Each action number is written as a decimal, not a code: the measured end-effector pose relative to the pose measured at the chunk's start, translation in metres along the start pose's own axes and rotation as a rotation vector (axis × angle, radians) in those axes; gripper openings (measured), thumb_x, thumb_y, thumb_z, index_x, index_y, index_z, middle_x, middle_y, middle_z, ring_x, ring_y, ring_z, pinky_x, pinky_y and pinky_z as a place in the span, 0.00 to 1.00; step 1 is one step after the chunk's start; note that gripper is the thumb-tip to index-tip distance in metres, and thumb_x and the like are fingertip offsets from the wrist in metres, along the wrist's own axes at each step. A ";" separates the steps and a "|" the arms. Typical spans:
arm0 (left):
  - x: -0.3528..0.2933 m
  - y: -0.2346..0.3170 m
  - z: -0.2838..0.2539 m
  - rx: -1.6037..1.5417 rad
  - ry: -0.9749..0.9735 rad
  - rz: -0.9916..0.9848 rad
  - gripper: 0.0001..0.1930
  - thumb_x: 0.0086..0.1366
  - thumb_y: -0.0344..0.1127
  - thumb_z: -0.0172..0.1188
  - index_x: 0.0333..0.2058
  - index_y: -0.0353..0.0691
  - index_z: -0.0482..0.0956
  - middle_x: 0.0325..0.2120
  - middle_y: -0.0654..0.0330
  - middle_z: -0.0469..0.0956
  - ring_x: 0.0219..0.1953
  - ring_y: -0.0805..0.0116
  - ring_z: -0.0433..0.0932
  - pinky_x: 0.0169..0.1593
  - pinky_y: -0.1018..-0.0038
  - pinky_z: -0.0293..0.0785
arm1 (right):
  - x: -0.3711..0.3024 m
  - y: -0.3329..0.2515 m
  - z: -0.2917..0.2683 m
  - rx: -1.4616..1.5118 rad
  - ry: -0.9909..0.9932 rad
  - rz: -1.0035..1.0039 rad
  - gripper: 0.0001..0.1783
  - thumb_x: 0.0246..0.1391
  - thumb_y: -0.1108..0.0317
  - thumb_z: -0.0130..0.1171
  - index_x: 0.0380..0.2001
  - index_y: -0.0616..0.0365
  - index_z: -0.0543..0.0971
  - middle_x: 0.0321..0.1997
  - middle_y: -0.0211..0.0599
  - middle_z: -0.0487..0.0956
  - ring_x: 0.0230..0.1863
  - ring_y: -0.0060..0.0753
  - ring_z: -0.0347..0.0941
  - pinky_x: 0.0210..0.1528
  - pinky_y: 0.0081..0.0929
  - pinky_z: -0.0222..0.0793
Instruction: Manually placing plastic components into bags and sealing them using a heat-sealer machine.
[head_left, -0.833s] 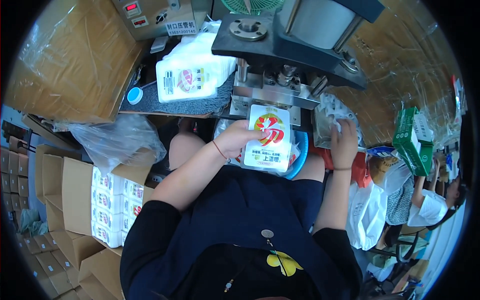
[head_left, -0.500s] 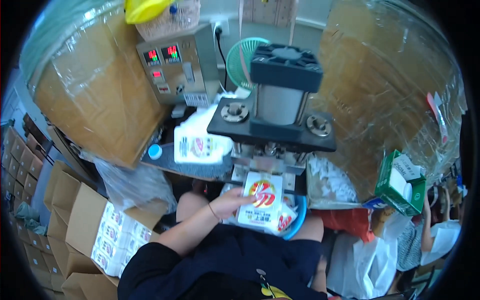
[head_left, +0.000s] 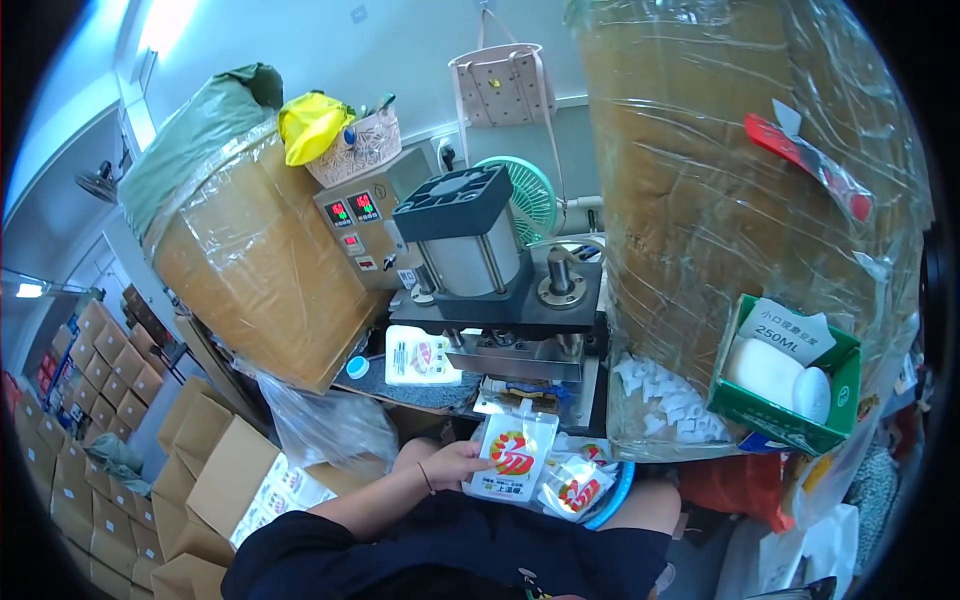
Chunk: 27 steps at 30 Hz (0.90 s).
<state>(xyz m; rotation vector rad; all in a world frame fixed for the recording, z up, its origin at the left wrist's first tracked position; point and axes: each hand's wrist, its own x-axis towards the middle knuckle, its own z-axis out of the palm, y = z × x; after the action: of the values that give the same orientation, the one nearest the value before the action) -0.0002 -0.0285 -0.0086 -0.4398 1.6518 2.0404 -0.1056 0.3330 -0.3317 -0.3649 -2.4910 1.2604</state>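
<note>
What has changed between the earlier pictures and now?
The right hand, first over the white pieces, has drawn back and no longer shows there. The camera view has tilted upward. The left hand still holds the printed pouch before the press.

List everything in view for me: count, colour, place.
held pouch: one, white-red-yellow, below press
basin pouches: at least two, white-red, in basin
basin: one, blue, under basin pouches
press: one, dark and silver, centre
control box: one, grey, left of press
stacked pouches: count unclear, white, left of press
round lid: one, light blue, beside stacked pouches
small pieces: many, white, right of press
open box: one, green, right
fan: one, green, behind press
handbag: one, pale pink, wall
basket: one, pink, atop control box
crumpled bag: one, yellow, at basket
wrapped cartons: two, brown, left and right
stacked cartons: many, brown, far left
left hand: one, bare, gripping held pouch
right hand: not visible
</note>
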 end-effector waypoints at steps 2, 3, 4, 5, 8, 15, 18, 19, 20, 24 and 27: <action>0.008 -0.017 -0.018 0.091 0.067 -0.049 0.13 0.70 0.35 0.58 0.50 0.39 0.78 0.42 0.60 0.83 0.41 0.72 0.83 0.43 0.74 0.81 | 0.001 -0.008 0.008 0.014 -0.013 -0.002 0.18 0.66 0.61 0.48 0.38 0.69 0.78 0.39 0.59 0.78 0.42 0.60 0.75 0.47 0.45 0.73; 0.010 -0.024 -0.025 0.167 0.126 -0.098 0.13 0.70 0.36 0.58 0.50 0.40 0.78 0.41 0.61 0.83 0.40 0.74 0.83 0.41 0.76 0.81 | 0.001 -0.013 0.012 0.020 -0.019 -0.004 0.18 0.66 0.61 0.49 0.38 0.69 0.78 0.39 0.59 0.78 0.42 0.60 0.75 0.47 0.45 0.73; 0.007 -0.022 -0.021 0.176 0.112 -0.104 0.13 0.70 0.37 0.59 0.50 0.41 0.78 0.41 0.63 0.83 0.38 0.76 0.83 0.38 0.79 0.79 | -0.001 -0.011 0.016 0.020 -0.022 0.001 0.18 0.66 0.61 0.49 0.38 0.69 0.78 0.39 0.59 0.78 0.43 0.60 0.75 0.47 0.45 0.73; 0.006 -0.019 -0.015 0.188 0.112 -0.107 0.13 0.70 0.37 0.59 0.50 0.41 0.78 0.41 0.63 0.83 0.38 0.76 0.83 0.38 0.79 0.79 | -0.002 -0.010 0.020 0.021 -0.024 0.005 0.18 0.66 0.61 0.49 0.38 0.68 0.78 0.39 0.59 0.78 0.43 0.60 0.75 0.47 0.45 0.73; 0.006 -0.018 -0.007 0.179 0.135 -0.127 0.13 0.70 0.37 0.59 0.50 0.41 0.78 0.42 0.62 0.83 0.39 0.75 0.83 0.40 0.78 0.80 | -0.005 -0.010 0.030 0.020 -0.040 0.004 0.18 0.66 0.61 0.49 0.39 0.68 0.78 0.39 0.58 0.78 0.43 0.59 0.75 0.47 0.45 0.73; 0.017 -0.036 -0.015 0.201 0.115 -0.130 0.15 0.70 0.37 0.59 0.52 0.40 0.77 0.43 0.61 0.83 0.42 0.72 0.83 0.43 0.75 0.80 | -0.003 -0.011 0.039 -0.009 -0.080 -0.017 0.17 0.66 0.62 0.49 0.39 0.68 0.78 0.40 0.58 0.79 0.43 0.59 0.75 0.47 0.45 0.73; 0.020 -0.038 -0.011 0.212 0.115 -0.140 0.16 0.70 0.37 0.59 0.53 0.39 0.77 0.44 0.61 0.82 0.43 0.71 0.82 0.44 0.74 0.80 | -0.002 -0.009 0.039 -0.032 -0.101 -0.029 0.17 0.66 0.62 0.49 0.39 0.68 0.78 0.40 0.58 0.79 0.43 0.59 0.76 0.47 0.45 0.73; 0.021 -0.038 -0.011 0.219 0.112 -0.148 0.16 0.70 0.37 0.59 0.53 0.39 0.76 0.44 0.61 0.82 0.44 0.71 0.82 0.44 0.74 0.80 | -0.002 -0.010 0.039 -0.038 -0.109 -0.032 0.17 0.66 0.62 0.49 0.39 0.68 0.78 0.40 0.58 0.79 0.43 0.59 0.76 0.47 0.45 0.73; 0.021 -0.040 -0.012 0.220 0.113 -0.150 0.16 0.70 0.37 0.59 0.53 0.39 0.76 0.44 0.61 0.82 0.44 0.71 0.82 0.44 0.74 0.80 | -0.002 -0.011 0.039 -0.044 -0.116 -0.035 0.17 0.65 0.62 0.49 0.39 0.68 0.78 0.40 0.58 0.79 0.44 0.59 0.76 0.47 0.45 0.73; 0.023 -0.043 -0.009 0.225 0.121 -0.175 0.16 0.70 0.36 0.59 0.53 0.39 0.76 0.46 0.60 0.82 0.46 0.69 0.81 0.48 0.71 0.79 | -0.001 -0.011 0.038 -0.075 -0.142 -0.046 0.17 0.65 0.62 0.49 0.39 0.67 0.78 0.40 0.58 0.79 0.44 0.58 0.76 0.48 0.45 0.73; 0.028 -0.048 -0.008 0.220 0.126 -0.200 0.15 0.70 0.36 0.59 0.54 0.40 0.76 0.47 0.60 0.81 0.48 0.68 0.81 0.51 0.70 0.78 | 0.003 -0.011 0.035 -0.098 -0.162 -0.060 0.17 0.65 0.62 0.49 0.39 0.67 0.79 0.40 0.57 0.79 0.44 0.58 0.76 0.48 0.45 0.74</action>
<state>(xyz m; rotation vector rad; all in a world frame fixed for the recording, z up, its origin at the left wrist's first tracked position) 0.0021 -0.0242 -0.0646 -0.6377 1.8033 1.6964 -0.1233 0.3022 -0.3422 -0.2171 -2.6854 1.1912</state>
